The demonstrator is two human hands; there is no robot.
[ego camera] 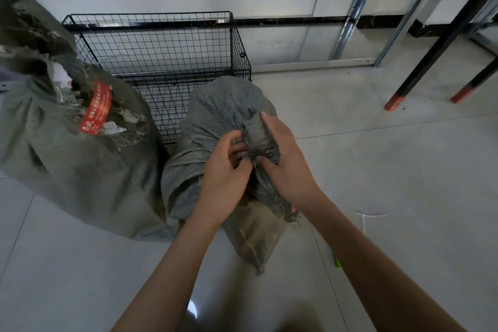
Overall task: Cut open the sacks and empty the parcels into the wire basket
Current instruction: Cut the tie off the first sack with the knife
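Note:
A small grey woven sack [215, 116] stands on the floor just in front of the black wire basket [161, 43]. My left hand [225, 172] and my right hand [280, 159] both grip the bunched, tied neck of this sack, with fingers curled into the fabric. A larger grey-green sack [70, 159] with a red label [96, 106] leans at the left, touching the basket's front left side. The basket holds no parcels that I can see. No cutting tool shows in either hand.
Pale tiled floor spreads to the right. Black table legs with red feet [394, 102] stand at the right. Metal shelf uprights [355, 11] line the white wall behind. A small green object [337, 261] lies on the floor beside my right forearm.

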